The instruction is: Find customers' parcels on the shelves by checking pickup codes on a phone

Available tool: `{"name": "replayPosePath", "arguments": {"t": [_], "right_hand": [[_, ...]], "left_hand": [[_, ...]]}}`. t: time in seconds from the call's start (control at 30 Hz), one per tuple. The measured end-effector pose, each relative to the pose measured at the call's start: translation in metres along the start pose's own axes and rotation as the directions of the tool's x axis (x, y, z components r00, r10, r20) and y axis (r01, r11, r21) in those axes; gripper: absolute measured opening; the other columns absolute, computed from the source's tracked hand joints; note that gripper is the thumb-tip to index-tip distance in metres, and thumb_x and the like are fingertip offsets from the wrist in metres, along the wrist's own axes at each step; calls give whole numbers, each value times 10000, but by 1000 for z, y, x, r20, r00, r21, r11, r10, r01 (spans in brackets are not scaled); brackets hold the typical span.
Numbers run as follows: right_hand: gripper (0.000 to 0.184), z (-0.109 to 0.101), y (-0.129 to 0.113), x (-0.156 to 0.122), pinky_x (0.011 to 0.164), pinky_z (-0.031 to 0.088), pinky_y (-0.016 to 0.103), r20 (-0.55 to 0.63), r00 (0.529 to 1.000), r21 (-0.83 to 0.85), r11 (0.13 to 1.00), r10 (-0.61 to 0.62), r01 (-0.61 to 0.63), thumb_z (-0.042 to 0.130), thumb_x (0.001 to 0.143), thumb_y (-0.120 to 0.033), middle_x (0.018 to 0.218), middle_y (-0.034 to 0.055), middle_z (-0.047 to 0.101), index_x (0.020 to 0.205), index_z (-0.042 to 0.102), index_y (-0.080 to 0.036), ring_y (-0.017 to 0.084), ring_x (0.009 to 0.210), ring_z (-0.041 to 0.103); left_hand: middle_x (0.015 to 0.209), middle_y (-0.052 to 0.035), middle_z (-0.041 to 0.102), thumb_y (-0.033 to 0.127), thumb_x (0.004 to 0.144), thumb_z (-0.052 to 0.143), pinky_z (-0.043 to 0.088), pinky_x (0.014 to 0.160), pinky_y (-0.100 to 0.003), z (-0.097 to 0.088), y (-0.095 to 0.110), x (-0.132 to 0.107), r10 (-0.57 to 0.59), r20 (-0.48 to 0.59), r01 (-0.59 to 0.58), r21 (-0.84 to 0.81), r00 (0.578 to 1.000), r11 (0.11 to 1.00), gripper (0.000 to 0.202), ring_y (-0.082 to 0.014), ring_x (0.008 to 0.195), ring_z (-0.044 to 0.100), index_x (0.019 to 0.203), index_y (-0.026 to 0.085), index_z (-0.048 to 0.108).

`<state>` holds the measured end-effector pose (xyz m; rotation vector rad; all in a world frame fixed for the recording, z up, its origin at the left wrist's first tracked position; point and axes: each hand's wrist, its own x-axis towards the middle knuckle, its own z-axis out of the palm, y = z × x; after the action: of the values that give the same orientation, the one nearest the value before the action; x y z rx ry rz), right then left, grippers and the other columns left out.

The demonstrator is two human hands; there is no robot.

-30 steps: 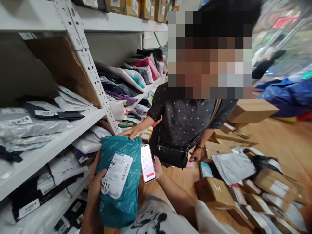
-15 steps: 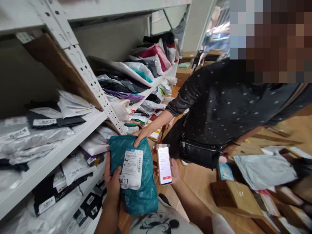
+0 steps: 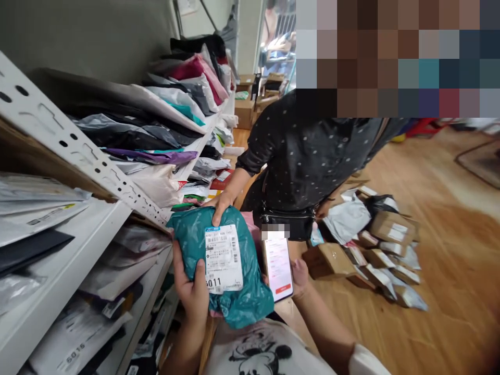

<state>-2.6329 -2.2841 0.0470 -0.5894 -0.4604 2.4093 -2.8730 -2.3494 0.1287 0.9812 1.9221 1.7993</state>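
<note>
A teal plastic mailer parcel is in front of me, its white shipping label marked 6011 facing up. My left hand grips its left edge, thumb on top by the label. Another person's hand also touches the parcel at its far edge. Just right of the parcel, my right hand is closed around a phone with a lit screen and a red button near its bottom. Something pink shows behind the parcel.
White metal shelves full of bagged parcels run along the left. A person in a dark dotted shirt with a black bag stands ahead. Cardboard boxes and mailers lie on the wooden floor at right.
My view has swung right, showing more floor and boxes. The teal parcel is tilted and more crumpled, and something pink appears behind it. Both hands keep their holds.
</note>
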Motion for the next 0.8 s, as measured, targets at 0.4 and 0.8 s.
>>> {"name": "replayPosePath", "arguments": {"t": [0.4, 0.8], "right_hand": [[613, 14, 15, 6, 828, 456, 534, 89, 996, -44, 998, -31, 35, 611, 619, -645, 896, 141, 730, 997, 646, -165, 322, 817, 682], [756, 16, 19, -1, 857, 442, 478, 226, 970, -68, 995, 88, -74, 618, 626, -668, 1010, 204, 713, 1132, 587, -106, 327, 889, 685]], "left_hand": [[1432, -97, 489, 409, 878, 599, 379, 1092, -362, -7, -1, 24, 73, 54, -73, -7, 996, 997, 540, -262, 1305, 469, 1373, 233, 475], [1140, -109, 653, 559, 869, 538, 457, 984, -396, -17, -34, 26, -35, 32, 32, 83, 999, 996, 440, -268, 1126, 588, 1098, 186, 586]]}}
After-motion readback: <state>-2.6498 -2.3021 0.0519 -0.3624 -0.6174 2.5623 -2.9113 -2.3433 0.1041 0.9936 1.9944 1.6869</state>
